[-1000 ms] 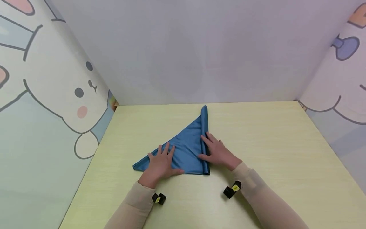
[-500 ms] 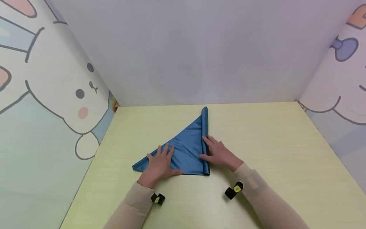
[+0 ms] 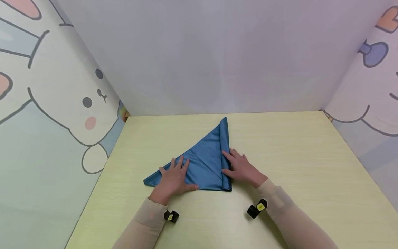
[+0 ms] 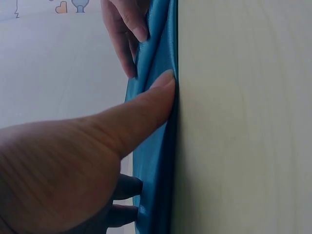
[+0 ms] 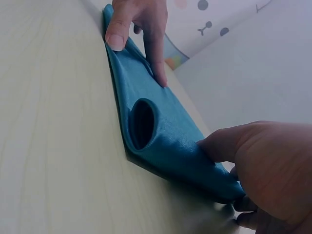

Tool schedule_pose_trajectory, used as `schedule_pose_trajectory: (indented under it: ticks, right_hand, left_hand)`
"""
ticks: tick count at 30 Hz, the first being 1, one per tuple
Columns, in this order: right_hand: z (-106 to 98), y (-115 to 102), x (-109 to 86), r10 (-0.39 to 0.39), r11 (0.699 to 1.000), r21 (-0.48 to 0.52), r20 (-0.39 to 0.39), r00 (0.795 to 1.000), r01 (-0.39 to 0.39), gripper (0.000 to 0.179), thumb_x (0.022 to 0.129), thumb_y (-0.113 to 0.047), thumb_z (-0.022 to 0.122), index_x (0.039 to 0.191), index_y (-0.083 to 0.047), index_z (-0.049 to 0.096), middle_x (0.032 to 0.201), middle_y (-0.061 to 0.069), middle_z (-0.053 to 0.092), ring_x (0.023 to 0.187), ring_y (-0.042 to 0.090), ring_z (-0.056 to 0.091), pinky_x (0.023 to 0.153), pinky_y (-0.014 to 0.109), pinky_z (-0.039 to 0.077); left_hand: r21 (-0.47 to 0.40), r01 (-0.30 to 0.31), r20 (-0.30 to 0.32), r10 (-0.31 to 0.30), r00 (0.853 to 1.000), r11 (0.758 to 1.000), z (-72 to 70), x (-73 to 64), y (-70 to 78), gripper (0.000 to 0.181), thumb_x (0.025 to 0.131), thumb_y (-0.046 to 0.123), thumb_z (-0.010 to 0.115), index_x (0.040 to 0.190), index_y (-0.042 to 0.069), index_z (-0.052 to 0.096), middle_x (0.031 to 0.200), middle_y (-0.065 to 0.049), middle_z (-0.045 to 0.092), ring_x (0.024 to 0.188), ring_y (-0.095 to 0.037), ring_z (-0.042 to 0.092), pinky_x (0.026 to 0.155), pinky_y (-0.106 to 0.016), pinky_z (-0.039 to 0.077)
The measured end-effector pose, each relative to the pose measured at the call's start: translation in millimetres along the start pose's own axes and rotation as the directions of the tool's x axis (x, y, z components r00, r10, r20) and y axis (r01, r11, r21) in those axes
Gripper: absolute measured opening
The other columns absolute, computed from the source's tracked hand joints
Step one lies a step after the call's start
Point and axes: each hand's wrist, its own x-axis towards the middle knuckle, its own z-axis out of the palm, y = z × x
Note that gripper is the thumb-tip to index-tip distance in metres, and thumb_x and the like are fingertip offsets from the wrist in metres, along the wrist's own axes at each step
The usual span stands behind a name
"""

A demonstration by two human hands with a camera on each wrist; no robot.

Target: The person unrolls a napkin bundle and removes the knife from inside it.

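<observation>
- Pressing on a blue cloth (image 3: 203,159) with straight fingers, the left hand (image 3: 172,181) keeps these fingers spread well apart; they reach the long slanted edge of the cloth, and the thumb (image 4: 148,102) lies on its near edge.
- The right hand (image 3: 243,170) has its fingers bent around the rolled side (image 3: 225,138) of the cloth, the thumb over one flank, other fingers at the opposite flank; some fingertips are hidden.
- This roll is loose: in the right wrist view its near end shows a round, open mouth, dark inside.
- The cloth is a shiny triangle on the table (image 3: 295,155), a little left of the middle; its top point comes just beside the far edge, and its sharp corner points toward the left edge.
- Light sleeves (image 3: 141,219) cover both forearms, which enter over the near edge of the table.
- At each wrist is a small black device (image 3: 257,208) with a yellow mark.
- Behind the far edge rises a plain, pale wall (image 3: 211,62).
- Beyond the left edge, a panel (image 3: 62,90) carries a drawn rabbit; beyond the right edge, another panel (image 3: 367,93) also has cartoon drawings.
</observation>
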Motion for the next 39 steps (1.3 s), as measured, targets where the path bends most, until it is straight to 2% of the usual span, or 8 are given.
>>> schedule_pose_trajectory:
  ticks: [5,14,22,39]
  right_hand:
    - [-1.2,3.0,-2.3,0.015,1.0,-0.027,-0.001,1.0,-0.015,0.076,0.092,-0.041,0.062,0.153,-0.01,0.028,0.156,0.023,0.019,0.143,0.041,0.014,0.105,0.069,0.015]
    - [-3.5,12.7,-5.3,0.006,1.0,-0.012,0.004,1.0,-0.006,0.076,0.092,-0.046,0.061,0.153,-0.014,0.029,0.157,0.021,0.015,0.144,0.039,0.011,0.104,0.071,0.014]
    - [-3.5,-6.8,-1.7,-0.032,0.999,-0.008,-0.009,0.999,0.031,0.078,0.09,-0.045,0.064,0.151,-0.009,0.031,0.158,0.021,0.015,0.145,0.039,0.011,0.103,0.071,0.014]
    - [13.9,-40.3,21.9,-0.063,0.992,-0.108,0.019,0.998,0.065,0.079,0.09,-0.051,0.062,0.151,-0.01,0.033,0.16,0.016,0.01,0.147,0.033,0.004,0.106,0.068,0.014]
  left_hand:
    - [0.0,-0.002,-0.005,0.002,1.0,1.0,1.2,0.7,-1.8,0.111,0.07,0.082,0.057,0.155,0.018,0.024,0.16,-0.01,0.014,0.144,-0.041,0.013,0.091,-0.08,0.02]
    - [-0.003,-0.013,-0.01,0.013,1.0,1.0,1.4,1.6,-3.8,0.112,0.069,0.083,0.055,0.155,0.019,0.023,0.16,-0.009,0.014,0.143,-0.041,0.013,0.091,-0.08,0.02]
    - [-0.016,0.005,0.003,-0.005,1.0,1.0,2.6,0.0,-12.6,0.113,0.068,0.084,0.056,0.155,0.02,0.022,0.161,-0.009,0.012,0.144,-0.041,0.011,0.091,-0.081,0.019]
    - [-0.05,0.012,0.013,-0.011,1.0,0.999,-1.1,-6.4,-33.0,0.112,0.069,0.081,0.059,0.154,0.017,0.024,0.16,-0.011,0.013,0.144,-0.042,0.011,0.09,-0.081,0.018]
